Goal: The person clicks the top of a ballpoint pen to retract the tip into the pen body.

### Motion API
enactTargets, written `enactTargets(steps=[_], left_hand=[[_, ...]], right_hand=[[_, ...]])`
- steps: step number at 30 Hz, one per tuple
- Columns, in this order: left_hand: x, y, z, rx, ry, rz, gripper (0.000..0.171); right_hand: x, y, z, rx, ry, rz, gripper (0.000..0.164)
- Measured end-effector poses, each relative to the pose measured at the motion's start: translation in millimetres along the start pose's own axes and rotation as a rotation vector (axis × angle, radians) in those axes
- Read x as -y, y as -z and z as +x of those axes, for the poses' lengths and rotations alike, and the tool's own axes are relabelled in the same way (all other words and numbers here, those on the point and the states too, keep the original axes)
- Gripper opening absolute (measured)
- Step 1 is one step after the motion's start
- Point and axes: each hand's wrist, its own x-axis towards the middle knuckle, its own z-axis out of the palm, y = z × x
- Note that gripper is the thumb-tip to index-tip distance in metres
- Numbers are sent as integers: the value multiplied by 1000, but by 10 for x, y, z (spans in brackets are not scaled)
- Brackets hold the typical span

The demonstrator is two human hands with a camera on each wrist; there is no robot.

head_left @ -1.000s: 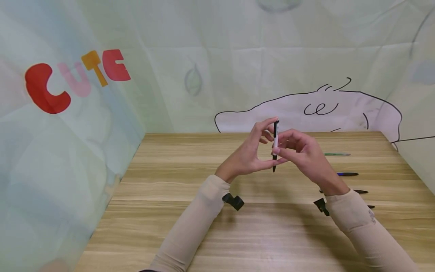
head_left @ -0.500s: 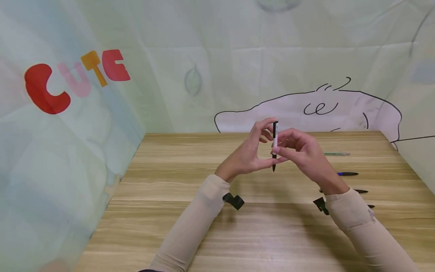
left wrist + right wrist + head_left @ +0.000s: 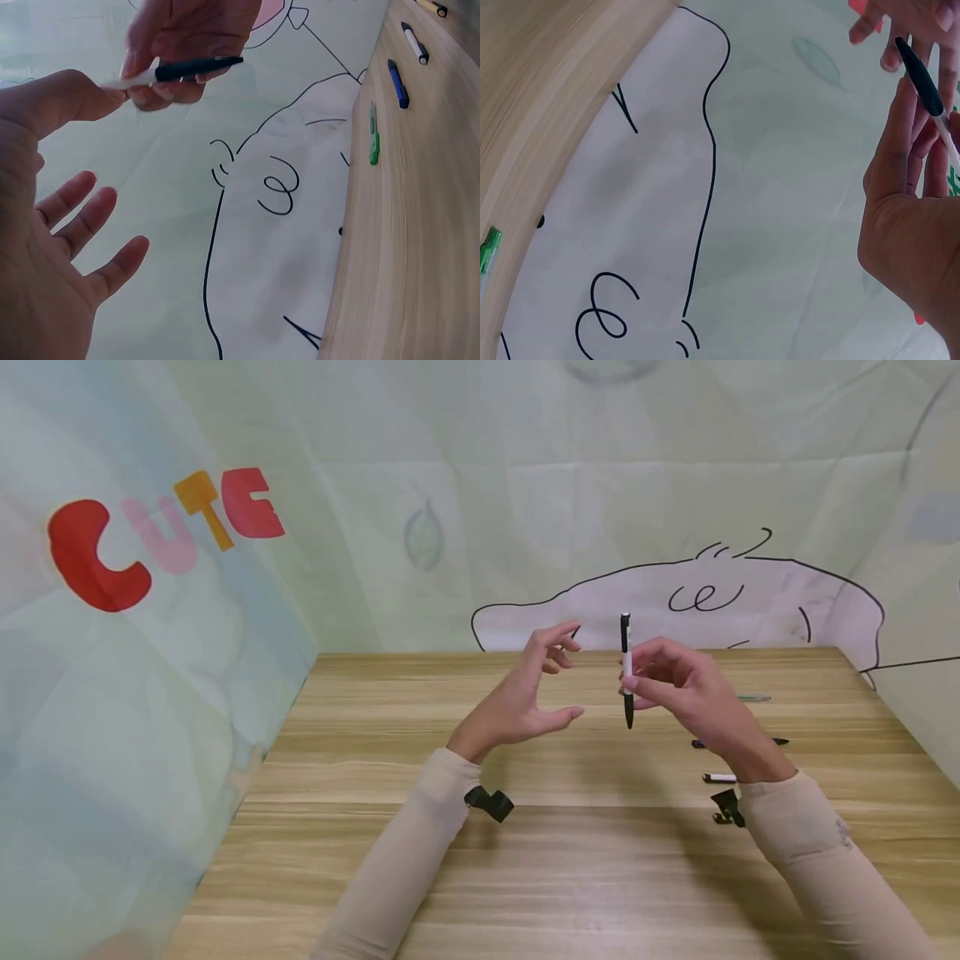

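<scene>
My right hand pinches a white and black click pen between thumb and fingertips, holding it upright above the table with its black tip down. In the right wrist view the black end of the pen stands out past the fingers. To the left, my left hand is held up with thumb and fingers spread apart, holding nothing; in the head view a gap separates it from the pen. The left wrist view shows its loose fingers below the pen.
Several more pens lie in a column on the right of the wooden table: a green one, a blue one, a white one and a yellowish one. A printed cloth backdrop stands behind and left.
My left hand has let go of the pen ends and drawn back to the left. The right hand has moved slightly right with the pen, uncovering more of the pens on the table.
</scene>
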Motion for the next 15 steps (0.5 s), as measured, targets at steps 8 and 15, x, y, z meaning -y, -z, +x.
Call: enactTargets(steps=[8, 15], left_hand=[[73, 198, -237, -31, 46, 12, 92], [108, 323, -412, -43, 95, 15, 90]], right_hand=[[-52, 114, -6, -19, -28, -31, 22], [-72, 170, -35, -22, -62, -75, 24]])
